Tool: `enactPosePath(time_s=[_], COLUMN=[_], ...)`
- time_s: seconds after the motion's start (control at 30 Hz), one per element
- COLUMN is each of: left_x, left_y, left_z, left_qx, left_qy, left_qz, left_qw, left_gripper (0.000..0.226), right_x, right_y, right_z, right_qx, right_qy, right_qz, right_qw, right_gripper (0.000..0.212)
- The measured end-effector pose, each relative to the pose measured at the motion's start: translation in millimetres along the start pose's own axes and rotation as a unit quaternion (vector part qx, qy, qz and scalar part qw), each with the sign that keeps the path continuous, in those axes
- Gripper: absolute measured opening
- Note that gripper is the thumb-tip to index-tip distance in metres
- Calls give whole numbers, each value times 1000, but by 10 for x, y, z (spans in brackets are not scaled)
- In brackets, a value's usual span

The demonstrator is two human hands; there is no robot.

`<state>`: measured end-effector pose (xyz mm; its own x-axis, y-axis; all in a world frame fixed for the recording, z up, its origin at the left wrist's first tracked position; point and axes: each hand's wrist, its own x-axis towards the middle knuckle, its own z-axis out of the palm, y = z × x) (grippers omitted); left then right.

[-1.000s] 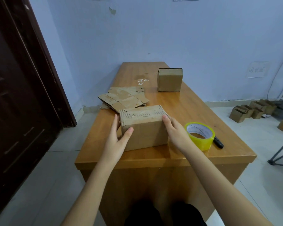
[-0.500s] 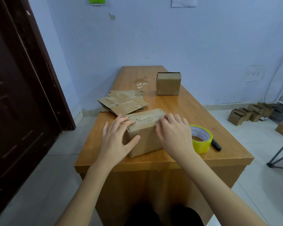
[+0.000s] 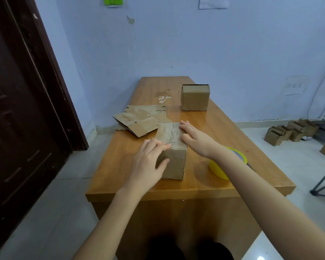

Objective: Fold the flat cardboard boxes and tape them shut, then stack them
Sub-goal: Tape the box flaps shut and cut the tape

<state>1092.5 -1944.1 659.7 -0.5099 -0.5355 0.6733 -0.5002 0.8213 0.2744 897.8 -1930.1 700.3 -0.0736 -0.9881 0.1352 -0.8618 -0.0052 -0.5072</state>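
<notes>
At the centre of the frame, one folded brown cardboard box (image 3: 172, 149) stands on the wooden table (image 3: 233, 134). Your left hand (image 3: 148, 164) grips its near left corner; your right hand (image 3: 197, 139) lies flat-fingered on its top. One more folded box (image 3: 195, 97) stands higher up, a pile of flat cardboard blanks (image 3: 141, 121) sits left of centre, and one yellow tape roll (image 3: 219, 168) lies right.

Both hands have turned the box (image 3: 172, 147) end-on, apparently about a quarter turn.
</notes>
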Motion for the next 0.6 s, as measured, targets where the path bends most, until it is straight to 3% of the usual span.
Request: enactPosePath(time_s=[0.13, 0.27, 0.43, 0.5, 0.6], left_x=[61, 97, 116, 114, 102], left_y=[12, 26, 55, 75, 90], left_z=[82, 97, 129, 154, 190], left_qx=[-4, 8, 30, 41, 47], left_qy=[-3, 6, 20, 29, 39], left_qz=[-26, -14, 1, 5, 3], left_qw=[1000, 1000, 999, 999, 998], left_gripper=[36, 35, 35, 36, 39], right_x=[38, -220, -706, -800, -863], right_y=[46, 246, 688, 875, 1027], right_z=[-98, -416, -593, -520, -402], right_qx=[-56, -92, -175, -160, -80], right_qy=[-12, 28, -80, -107, -64], right_qz=[5, 31, 97, 117, 123], right_qw=[998, 995, 976, 974, 987], right_gripper=[56, 79, 112, 122, 121])
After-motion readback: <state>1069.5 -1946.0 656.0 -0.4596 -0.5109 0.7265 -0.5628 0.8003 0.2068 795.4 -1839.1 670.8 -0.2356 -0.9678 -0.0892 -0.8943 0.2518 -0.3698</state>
